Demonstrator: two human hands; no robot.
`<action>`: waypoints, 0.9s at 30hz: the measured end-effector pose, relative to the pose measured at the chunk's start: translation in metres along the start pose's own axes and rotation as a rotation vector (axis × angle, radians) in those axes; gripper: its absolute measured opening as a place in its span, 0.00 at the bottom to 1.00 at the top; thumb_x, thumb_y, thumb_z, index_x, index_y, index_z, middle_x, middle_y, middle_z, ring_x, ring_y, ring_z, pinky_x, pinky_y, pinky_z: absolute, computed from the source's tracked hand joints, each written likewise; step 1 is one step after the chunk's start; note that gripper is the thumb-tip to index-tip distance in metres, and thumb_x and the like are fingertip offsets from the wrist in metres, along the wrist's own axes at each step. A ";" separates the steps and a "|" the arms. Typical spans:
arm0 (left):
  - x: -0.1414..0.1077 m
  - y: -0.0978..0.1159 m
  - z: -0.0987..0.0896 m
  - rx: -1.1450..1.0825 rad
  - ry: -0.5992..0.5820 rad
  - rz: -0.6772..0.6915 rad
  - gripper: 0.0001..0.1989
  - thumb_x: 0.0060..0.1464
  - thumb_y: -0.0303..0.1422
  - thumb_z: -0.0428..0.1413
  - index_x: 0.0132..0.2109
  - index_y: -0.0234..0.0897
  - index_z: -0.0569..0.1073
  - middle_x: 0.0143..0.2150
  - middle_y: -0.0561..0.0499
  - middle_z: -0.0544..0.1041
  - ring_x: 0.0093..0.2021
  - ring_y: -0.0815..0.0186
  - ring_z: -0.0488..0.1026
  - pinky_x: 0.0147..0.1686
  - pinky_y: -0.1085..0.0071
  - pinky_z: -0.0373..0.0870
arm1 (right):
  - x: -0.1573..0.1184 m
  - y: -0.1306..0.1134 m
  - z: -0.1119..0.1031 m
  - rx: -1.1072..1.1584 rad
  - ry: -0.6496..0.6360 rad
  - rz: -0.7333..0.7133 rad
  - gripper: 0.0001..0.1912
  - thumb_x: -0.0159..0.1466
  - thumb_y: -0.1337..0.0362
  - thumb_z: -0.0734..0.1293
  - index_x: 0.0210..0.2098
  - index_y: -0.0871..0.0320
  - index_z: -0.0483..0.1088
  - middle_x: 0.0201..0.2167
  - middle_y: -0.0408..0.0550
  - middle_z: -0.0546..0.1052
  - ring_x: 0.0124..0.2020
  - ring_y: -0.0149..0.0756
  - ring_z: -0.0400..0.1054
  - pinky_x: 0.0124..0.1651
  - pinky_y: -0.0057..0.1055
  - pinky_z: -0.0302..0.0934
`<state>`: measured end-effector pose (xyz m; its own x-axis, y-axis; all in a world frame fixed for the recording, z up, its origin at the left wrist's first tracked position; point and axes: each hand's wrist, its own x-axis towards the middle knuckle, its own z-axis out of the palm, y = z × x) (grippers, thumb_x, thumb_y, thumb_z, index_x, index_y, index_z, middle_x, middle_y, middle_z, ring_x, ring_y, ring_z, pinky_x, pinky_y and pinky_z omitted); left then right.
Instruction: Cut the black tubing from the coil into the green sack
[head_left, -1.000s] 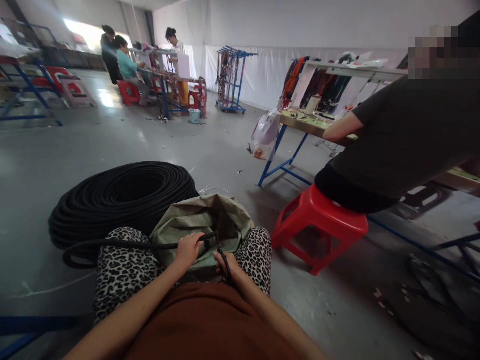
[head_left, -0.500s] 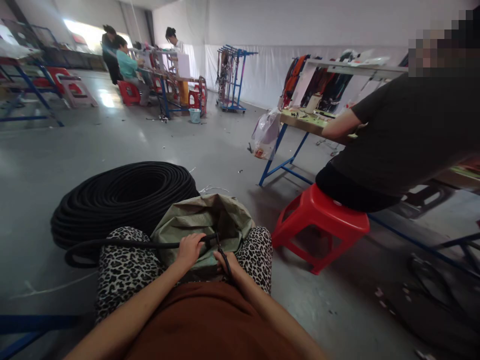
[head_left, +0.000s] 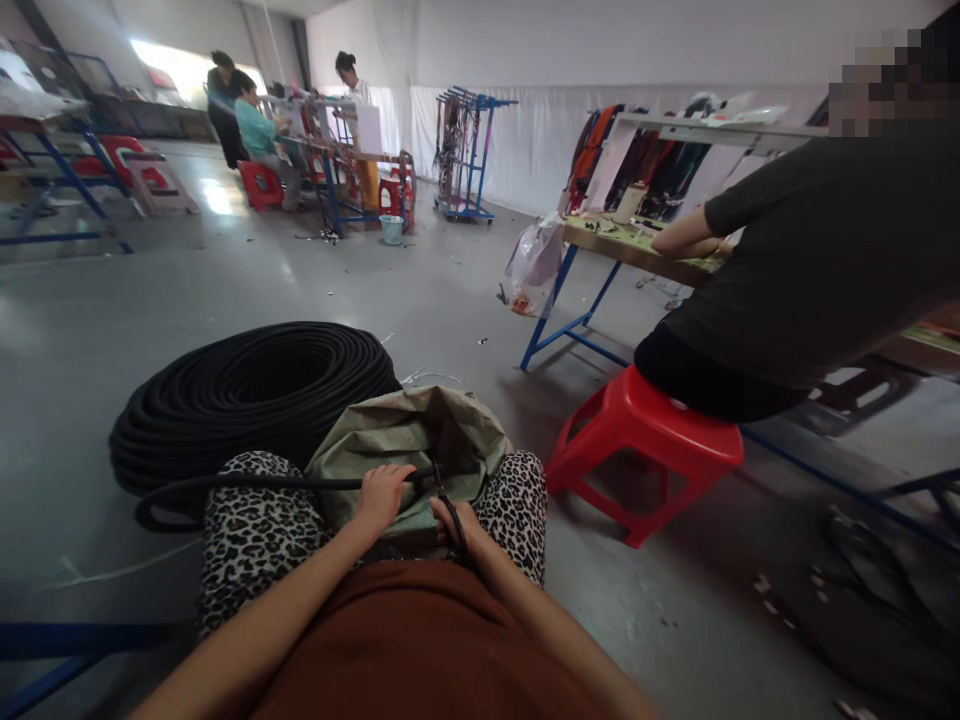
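My left hand [head_left: 383, 498] is closed around a thick black cord [head_left: 270, 483] close to its end, above my lap. The cord runs left over my knee to a large black coil [head_left: 180, 425] on the floor. In my right hand [head_left: 469, 524] I grip dark-handled scissors [head_left: 452, 513], their blades at the cord's end. Whether the blades touch or cut it is too small to tell. Beneath both hands, between my knees, an olive-green sack [head_left: 349, 435] gapes open. Its inside is mostly in shadow.
To my right a person in a dark shirt [head_left: 817, 240] sits on a red stool [head_left: 652, 420] at a workbench [head_left: 592, 238]. A plastic bag [head_left: 534, 265] hangs from the bench. A blue metal bar [head_left: 75, 637] is at lower left. Several people work further back.
The view has shifted slightly. My hands keep almost the same place, with the cord and scissors still held; the scissors' handles look turned a little.
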<state>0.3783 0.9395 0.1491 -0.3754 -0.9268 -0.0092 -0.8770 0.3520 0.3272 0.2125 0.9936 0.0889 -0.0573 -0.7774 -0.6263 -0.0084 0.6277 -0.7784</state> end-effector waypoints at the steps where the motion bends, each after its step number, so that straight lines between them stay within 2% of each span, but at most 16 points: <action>1: 0.000 0.001 -0.001 0.001 -0.001 -0.001 0.17 0.57 0.29 0.51 0.53 0.44 0.73 0.49 0.48 0.78 0.49 0.60 0.71 0.47 0.64 0.61 | 0.000 0.001 0.000 0.000 0.000 0.005 0.17 0.63 0.54 0.64 0.26 0.61 0.66 0.15 0.39 0.65 0.15 0.25 0.59 0.20 0.22 0.56; 5: 0.002 0.002 -0.002 0.011 -0.013 -0.007 0.18 0.57 0.28 0.50 0.53 0.44 0.73 0.49 0.48 0.78 0.49 0.60 0.71 0.47 0.65 0.61 | 0.002 0.005 0.000 -0.011 0.008 -0.003 0.21 0.63 0.50 0.64 0.24 0.60 0.65 0.13 0.38 0.63 0.11 0.25 0.55 0.16 0.22 0.52; 13: 0.004 0.002 0.001 0.016 -0.021 -0.011 0.17 0.57 0.28 0.50 0.53 0.44 0.73 0.49 0.47 0.78 0.49 0.61 0.71 0.46 0.65 0.61 | 0.006 0.011 -0.001 -0.168 0.058 -0.118 0.24 0.64 0.50 0.62 0.18 0.60 0.65 0.11 0.41 0.64 0.14 0.28 0.60 0.19 0.23 0.53; 21: 0.005 0.001 0.003 0.050 -0.054 -0.015 0.19 0.57 0.28 0.50 0.54 0.43 0.72 0.51 0.47 0.77 0.50 0.59 0.71 0.46 0.63 0.62 | 0.000 0.005 0.001 -0.173 0.062 -0.111 0.24 0.65 0.53 0.61 0.16 0.58 0.63 0.12 0.42 0.64 0.13 0.28 0.58 0.19 0.25 0.53; 27: 0.006 0.004 0.003 0.077 -0.082 -0.033 0.18 0.58 0.28 0.50 0.55 0.42 0.72 0.51 0.46 0.77 0.51 0.58 0.72 0.46 0.63 0.62 | 0.002 0.005 0.001 -0.199 0.058 -0.094 0.24 0.64 0.51 0.62 0.17 0.59 0.64 0.11 0.41 0.63 0.13 0.29 0.58 0.18 0.25 0.52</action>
<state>0.3718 0.9362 0.1475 -0.3665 -0.9253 -0.0975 -0.9085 0.3333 0.2521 0.2136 0.9952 0.0836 -0.1044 -0.8331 -0.5432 -0.2129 0.5523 -0.8060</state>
